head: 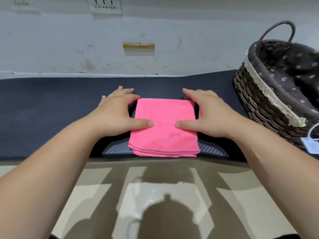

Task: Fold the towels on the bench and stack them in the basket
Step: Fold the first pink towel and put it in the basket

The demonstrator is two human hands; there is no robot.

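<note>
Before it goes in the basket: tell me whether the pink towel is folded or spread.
Folded: the pink towel is a compact square, stacked layers showing at its near edge.

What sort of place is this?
Likely a plain indoor laundry or work corner: a dark padded bench against a scuffed white wall with sockets, plus a lined wicker basket and folded pink towel.

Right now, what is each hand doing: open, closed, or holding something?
Left hand: open, thumb pressing on the folded pink towel.
Right hand: open, thumb pressing on the same towel.
</note>
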